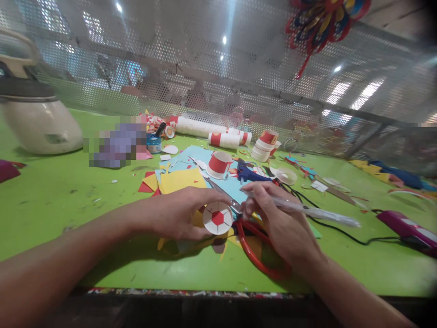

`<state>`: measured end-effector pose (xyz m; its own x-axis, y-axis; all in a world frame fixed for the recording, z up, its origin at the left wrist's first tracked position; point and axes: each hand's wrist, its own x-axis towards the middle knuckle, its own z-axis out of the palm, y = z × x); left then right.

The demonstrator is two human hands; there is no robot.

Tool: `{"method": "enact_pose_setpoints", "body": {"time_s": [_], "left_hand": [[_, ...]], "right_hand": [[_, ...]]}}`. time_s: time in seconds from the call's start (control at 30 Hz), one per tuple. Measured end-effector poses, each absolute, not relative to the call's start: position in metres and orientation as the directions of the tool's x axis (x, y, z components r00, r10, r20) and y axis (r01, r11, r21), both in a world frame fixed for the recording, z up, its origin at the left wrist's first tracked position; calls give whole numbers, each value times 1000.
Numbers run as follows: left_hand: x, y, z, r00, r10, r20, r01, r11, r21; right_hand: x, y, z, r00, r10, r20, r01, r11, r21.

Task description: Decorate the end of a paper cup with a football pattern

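Note:
My left hand (pixel 180 212) holds a white paper cup (pixel 217 218) by its sides, its round end facing me and marked with a red hexagon and dark lines. A clear pen (pixel 307 210) is in my right hand (pixel 273 214), its tip pointing left above the cup. Red-handled scissors (pixel 252 255) lie open-bladed on the table between my hands, partly hidden by the right one. Beyond them are yellow paper (pixel 180 181), light blue paper (pixel 191 157), a red and white cup (pixel 219 165) and a blue glue gun (pixel 251 173).
Stacked cups (pixel 264 146) and long cup stacks (pixel 201 127) lie at the back of the green table (pixel 51 196). A large kettle (pixel 41 118) stands at left, a blue jar (pixel 154 143) near the centre. At right lie a purple device (pixel 404 230) and a black cable (pixel 341 236).

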<state>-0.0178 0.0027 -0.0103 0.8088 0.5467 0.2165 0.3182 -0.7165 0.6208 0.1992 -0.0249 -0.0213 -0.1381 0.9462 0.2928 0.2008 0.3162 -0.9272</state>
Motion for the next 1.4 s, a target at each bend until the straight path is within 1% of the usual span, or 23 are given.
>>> {"method": "enact_pose_setpoints", "body": {"time_s": [0.03, 0.1, 0.17, 0.23, 0.37, 0.47, 0.6, 0.73, 0.8, 0.97, 1.13, 1.27, 1.4], "left_hand": [[-18, 3, -10, 807, 551, 212, 328, -717, 615], [-18, 3, -9, 800, 557, 225, 341, -730, 593], [-18, 3, -9, 791, 557, 253, 344, -746, 570], [-17, 4, -10, 781, 559, 279, 346, -758, 553], [-16, 4, -14, 750, 600, 279, 386, -739, 552], [-14, 4, -21, 704, 652, 280, 406, -694, 595], [-12, 7, -29, 665, 674, 323, 359, -667, 653], [-12, 11, -33, 623, 697, 356, 330, -647, 687], [-11, 12, -35, 603, 706, 370, 313, -637, 705], [-9, 11, -37, 584, 728, 358, 302, -605, 737], [-9, 17, -40, 575, 751, 323, 241, -533, 811], [-10, 22, -41, 585, 765, 271, 163, -438, 884], [-17, 23, -31, 597, 772, 220, 106, -348, 931]], "right_hand": [[199, -24, -20, -110, 946, 305, 266, 324, -908], [198, -22, -18, -109, 949, 295, 387, 314, -867], [197, -22, -18, -161, 952, 260, 427, 305, -851], [197, -21, -20, -225, 945, 236, 392, 310, -866], [196, -20, -24, -293, 939, 180, 233, 252, -939], [195, -18, -26, -279, 949, 149, 143, 195, -970], [195, -14, -30, -241, 964, 112, 23, 121, -992], [195, -8, -37, -235, 967, 100, -143, 68, -987], [194, -6, -40, -231, 966, 113, -189, 69, -980], [192, -2, -46, -238, 966, 105, -222, 51, -974], [191, 0, -46, -250, 965, 82, -224, 25, -974], [192, -2, -42, -248, 965, 86, -182, 41, -983], [193, -4, -40, -226, 966, 123, -117, 99, -988]]}}
